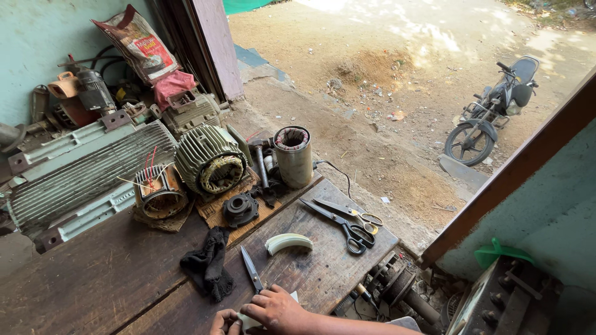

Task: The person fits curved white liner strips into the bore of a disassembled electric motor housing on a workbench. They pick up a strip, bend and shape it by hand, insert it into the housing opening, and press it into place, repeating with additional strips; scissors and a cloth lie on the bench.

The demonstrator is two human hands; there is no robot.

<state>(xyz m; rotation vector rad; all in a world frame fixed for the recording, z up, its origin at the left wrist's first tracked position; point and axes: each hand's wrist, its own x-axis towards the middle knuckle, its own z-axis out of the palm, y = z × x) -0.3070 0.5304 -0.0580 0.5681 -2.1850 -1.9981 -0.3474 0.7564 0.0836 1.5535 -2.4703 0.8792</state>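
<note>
White paper strip point(251, 322), flat, pinched beneath both hands' fingers point(261, 308).

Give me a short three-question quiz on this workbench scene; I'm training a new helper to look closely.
1. True or false: both pairs of scissors lie near the right end of the wooden bench.
2. What lies nearest the black rag?
A. the curved cream plastic piece
B. the metal blade
C. the steel cylinder
3. Fill in: outside on the dirt ground stands a parked ____.

Key
1. True.
2. B; the blade lies just right of the rag, with its tip by the right hand. The left hand sits at the picture's bottom edge, pressing a pale sheet.
3. Motorcycle.
</note>
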